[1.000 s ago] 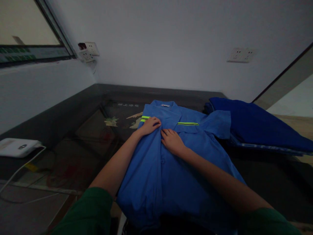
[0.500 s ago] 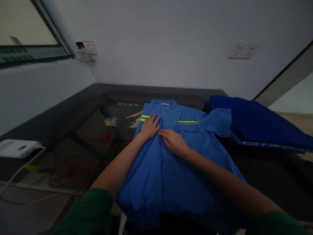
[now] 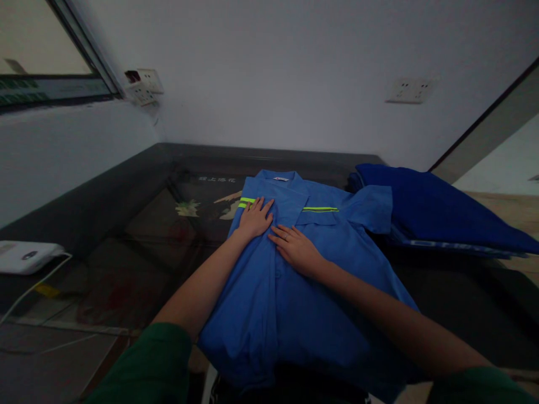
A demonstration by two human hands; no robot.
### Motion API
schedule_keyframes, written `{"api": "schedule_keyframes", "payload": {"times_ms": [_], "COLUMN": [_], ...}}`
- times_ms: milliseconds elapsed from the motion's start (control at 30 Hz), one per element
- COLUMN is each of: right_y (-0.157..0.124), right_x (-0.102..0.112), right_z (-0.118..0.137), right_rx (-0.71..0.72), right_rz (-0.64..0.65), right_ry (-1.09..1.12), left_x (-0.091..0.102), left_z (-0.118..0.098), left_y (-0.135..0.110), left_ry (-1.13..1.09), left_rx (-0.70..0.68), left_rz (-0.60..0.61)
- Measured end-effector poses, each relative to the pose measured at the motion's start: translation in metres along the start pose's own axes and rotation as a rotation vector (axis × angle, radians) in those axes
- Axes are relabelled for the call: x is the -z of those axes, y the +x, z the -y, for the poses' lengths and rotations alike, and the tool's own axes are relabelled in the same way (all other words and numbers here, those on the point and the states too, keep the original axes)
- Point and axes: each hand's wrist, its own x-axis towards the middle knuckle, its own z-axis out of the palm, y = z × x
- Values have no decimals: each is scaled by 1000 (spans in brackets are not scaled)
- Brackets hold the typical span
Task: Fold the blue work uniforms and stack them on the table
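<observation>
A light blue short-sleeved work shirt [image 3: 303, 303] with neon yellow stripes across the chest lies face up on a dark table [image 3: 138, 247], collar at the far end. My left hand [image 3: 255, 217] lies flat with fingers spread on the shirt's left chest, over the stripe. My right hand [image 3: 295, 248] lies flat just beside it, on the button placket near the middle. Both hands are open and press on the cloth. The shirt's hem hangs over the near table edge.
A stack of folded dark blue garments [image 3: 429, 210] sits at the right, touching the shirt's sleeve. A white device [image 3: 25, 256] with a cable rests at the left edge. Wall sockets [image 3: 141, 87] hang in the left corner and another socket [image 3: 407, 90] is on the back wall.
My left hand has gone from curled fingers to flat and spread on the chest. My right hand slid slightly toward me and left along the placket. The view shifted a little.
</observation>
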Motion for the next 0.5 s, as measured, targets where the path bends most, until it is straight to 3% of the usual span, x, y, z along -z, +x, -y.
{"api": "schedule_keyframes", "payload": {"times_ms": [500], "right_y": [1], "right_x": [1], "right_z": [-3], "right_rx": [-19], "right_rz": [63], "right_ry": [-16], "left_x": [-5], "left_z": [5], "left_y": [2], "left_ry": [-15], "left_rx": [15], "left_rz": [-51]}}
